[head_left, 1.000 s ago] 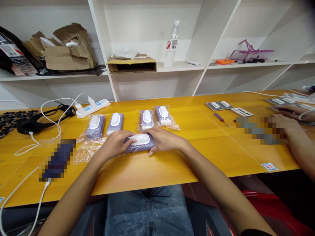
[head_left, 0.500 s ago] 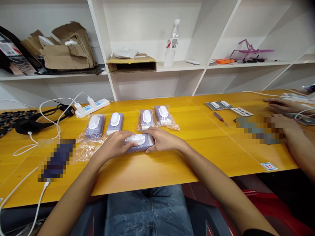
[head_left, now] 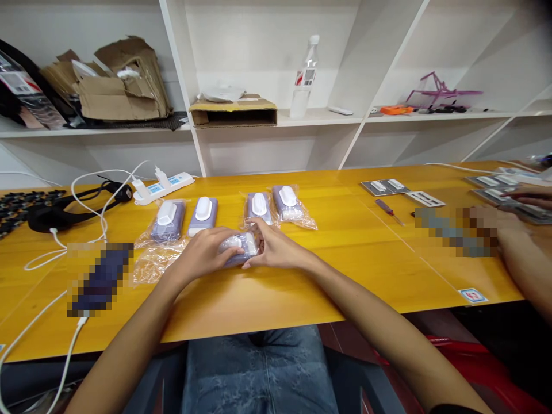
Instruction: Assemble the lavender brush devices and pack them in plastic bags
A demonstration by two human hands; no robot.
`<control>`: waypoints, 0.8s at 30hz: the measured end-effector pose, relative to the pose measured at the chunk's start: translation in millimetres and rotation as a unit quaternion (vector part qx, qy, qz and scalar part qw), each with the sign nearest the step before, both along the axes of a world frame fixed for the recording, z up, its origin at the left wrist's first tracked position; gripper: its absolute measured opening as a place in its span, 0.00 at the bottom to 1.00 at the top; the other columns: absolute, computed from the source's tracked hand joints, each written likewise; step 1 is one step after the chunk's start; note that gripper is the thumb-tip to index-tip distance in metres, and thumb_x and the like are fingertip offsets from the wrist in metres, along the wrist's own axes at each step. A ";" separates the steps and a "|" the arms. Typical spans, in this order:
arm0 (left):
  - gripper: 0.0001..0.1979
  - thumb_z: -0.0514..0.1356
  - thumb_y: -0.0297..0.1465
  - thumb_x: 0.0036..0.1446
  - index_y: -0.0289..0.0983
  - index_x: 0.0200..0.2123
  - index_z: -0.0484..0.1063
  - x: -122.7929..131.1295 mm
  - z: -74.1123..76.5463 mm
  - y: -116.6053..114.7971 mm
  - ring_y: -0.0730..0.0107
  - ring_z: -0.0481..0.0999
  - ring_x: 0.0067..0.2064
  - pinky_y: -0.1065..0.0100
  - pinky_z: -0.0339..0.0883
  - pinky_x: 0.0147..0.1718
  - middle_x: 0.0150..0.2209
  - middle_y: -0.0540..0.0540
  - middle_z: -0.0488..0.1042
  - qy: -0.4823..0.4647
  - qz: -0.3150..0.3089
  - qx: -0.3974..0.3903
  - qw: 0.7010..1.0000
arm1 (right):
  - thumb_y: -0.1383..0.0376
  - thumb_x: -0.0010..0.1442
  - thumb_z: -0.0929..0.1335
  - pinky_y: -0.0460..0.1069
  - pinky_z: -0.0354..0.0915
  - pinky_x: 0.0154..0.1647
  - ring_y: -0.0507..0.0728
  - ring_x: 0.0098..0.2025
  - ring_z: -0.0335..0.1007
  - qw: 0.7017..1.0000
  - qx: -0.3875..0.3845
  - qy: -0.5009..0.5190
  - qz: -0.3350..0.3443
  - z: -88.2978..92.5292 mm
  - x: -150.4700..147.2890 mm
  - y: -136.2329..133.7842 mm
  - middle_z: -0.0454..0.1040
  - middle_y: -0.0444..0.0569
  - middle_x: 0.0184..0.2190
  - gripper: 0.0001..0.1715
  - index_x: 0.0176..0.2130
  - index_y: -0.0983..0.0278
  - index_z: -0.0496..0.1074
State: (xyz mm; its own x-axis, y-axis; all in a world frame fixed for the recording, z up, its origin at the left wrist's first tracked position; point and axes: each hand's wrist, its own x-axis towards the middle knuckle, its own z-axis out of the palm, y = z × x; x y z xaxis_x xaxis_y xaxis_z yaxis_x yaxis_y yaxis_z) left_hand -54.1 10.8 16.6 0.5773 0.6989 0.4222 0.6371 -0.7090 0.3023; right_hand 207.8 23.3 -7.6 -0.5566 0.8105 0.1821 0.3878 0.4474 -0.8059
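Between my hands, low over the table, is a purple block with a white oval top, wrapped in clear plastic [head_left: 247,244]. My left hand [head_left: 211,248] grips its left part, thumb laid over the white top. My right hand [head_left: 269,244] is curled round its right end, thumb at the near side and fingers at the far side. Behind stand similar blocks: a bagged one [head_left: 168,221] and an unwrapped-looking one [head_left: 202,215] to the left, and two bagged ones [head_left: 259,208] [head_left: 288,202] to the right.
A crumpled plastic bag [head_left: 157,264], a blurred phone-like object [head_left: 101,279], cables and a power strip [head_left: 164,187] are on the left. A screwdriver [head_left: 388,211] and switch plates [head_left: 385,187] lie right. Another person's hands [head_left: 502,227] work at far right. White shelves [head_left: 276,144] rise behind.
My right hand has moved slightly left, and the wrapped block between my hands has turned and shifted a little to the left. The other person's far hand has moved right.
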 end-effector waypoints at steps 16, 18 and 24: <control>0.15 0.59 0.36 0.78 0.37 0.49 0.85 3.3 8.1 -2.1 0.53 0.90 0.47 0.59 0.78 0.46 0.47 0.38 0.89 -0.049 0.003 0.059 0.997 | 0.67 0.47 0.88 0.54 0.83 0.48 0.53 0.43 0.83 0.922 -0.238 0.286 0.108 -4.5 -5.1 3.7 0.76 0.52 0.60 0.53 0.66 0.57 0.70; 0.15 0.59 0.35 0.78 0.37 0.47 0.86 3.6 14.0 -4.1 0.57 0.90 0.45 0.62 0.78 0.46 0.47 0.39 0.90 -0.100 -0.001 0.075 0.992 | 0.66 0.49 0.88 0.53 0.83 0.49 0.54 0.45 0.84 0.911 -0.231 0.319 0.119 -1.0 -4.6 4.6 0.74 0.53 0.64 0.48 0.64 0.57 0.74; 0.13 0.65 0.37 0.74 0.39 0.41 0.88 12.0 29.5 -20.6 0.66 0.87 0.35 0.68 0.77 0.40 0.37 0.47 0.90 -0.271 0.072 0.016 0.960 | 0.59 0.61 0.84 0.52 0.80 0.38 0.50 0.31 0.78 0.918 -0.115 0.376 0.054 10.7 -1.4 4.3 0.84 0.48 0.47 0.28 0.57 0.60 0.80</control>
